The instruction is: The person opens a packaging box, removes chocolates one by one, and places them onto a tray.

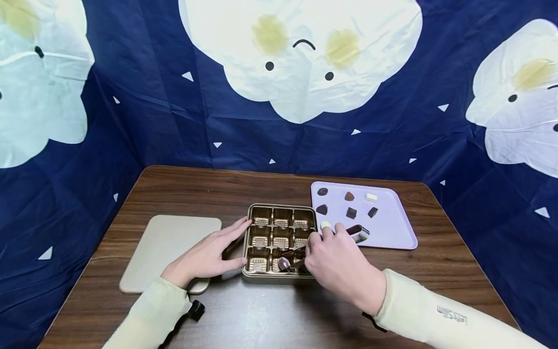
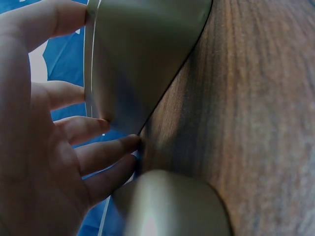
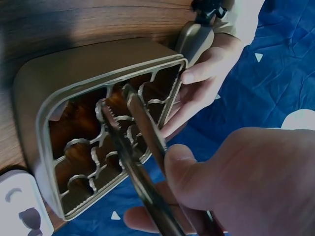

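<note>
A gold-coloured tin [image 1: 279, 280] with a divided insert stands at the middle of the table. My left hand [image 1: 209, 254] rests against its left side, fingers spread and fairly straight, thumb at the front corner. In the left wrist view, the fingertips touch the tin's wall [image 2: 142, 54]. My right hand [image 1: 342, 266] grips metal tongs [image 1: 358, 233] over the tin's right side. In the right wrist view, the tong tips stand apart over the compartments; whether anything lies between them I cannot tell. The hand and tongs partly hide the front right compartments.
A lilac tray [image 1: 392, 235] at the right back carries several chocolates, among them a dark square [image 1: 351, 213], a brown triangular piece [image 1: 349, 196] and a white block [image 1: 371, 197]. At the left lies a beige lid [image 1: 174, 237], partly beneath my left forearm. A blue cloth [image 1: 174, 131] hangs behind the table.
</note>
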### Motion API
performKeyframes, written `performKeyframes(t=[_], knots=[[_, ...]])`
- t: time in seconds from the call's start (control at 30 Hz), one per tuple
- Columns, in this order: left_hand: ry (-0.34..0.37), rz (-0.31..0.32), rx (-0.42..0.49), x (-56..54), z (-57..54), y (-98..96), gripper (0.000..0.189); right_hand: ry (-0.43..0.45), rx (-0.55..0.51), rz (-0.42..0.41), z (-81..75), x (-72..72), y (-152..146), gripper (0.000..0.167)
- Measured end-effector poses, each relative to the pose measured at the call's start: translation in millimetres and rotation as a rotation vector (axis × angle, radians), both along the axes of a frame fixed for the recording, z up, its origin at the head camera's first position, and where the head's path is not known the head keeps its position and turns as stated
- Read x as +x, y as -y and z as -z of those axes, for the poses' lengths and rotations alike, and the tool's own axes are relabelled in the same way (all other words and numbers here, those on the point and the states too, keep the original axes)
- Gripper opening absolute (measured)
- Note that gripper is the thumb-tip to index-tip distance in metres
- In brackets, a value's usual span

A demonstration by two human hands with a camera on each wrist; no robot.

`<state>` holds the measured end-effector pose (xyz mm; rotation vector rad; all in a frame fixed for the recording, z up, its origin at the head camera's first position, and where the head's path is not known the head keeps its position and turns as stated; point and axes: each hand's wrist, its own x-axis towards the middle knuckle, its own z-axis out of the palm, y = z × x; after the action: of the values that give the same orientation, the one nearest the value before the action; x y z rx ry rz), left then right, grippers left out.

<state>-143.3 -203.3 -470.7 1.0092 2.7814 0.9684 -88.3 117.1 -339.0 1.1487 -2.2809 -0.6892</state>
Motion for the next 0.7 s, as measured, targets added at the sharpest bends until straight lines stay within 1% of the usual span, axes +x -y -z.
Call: performKeyframes(t=[0.2,0.43,0.57,0.7], knots=[[0.006,0.002,0.002,1.2,-1.0,-0.1,0.094,0.022,0.05,0.05,-1.5,3.1,8,0.019],[0.016,-0.002,0.003,1.7,-0.3,0.0,0.094,0.035,0.078,0.067,1.1,2.5,13,0.017],[0.009,-0.001,0.007,1.4,-0.2,-0.2,0.093,0.04,0.07,0.051,4.1,1.0,13,0.019],[0.011,-0.001,0.011,1.4,-1.5,0.2,0.093,0.03,0.055,0.012,6.9,-0.8,12,0.02]])
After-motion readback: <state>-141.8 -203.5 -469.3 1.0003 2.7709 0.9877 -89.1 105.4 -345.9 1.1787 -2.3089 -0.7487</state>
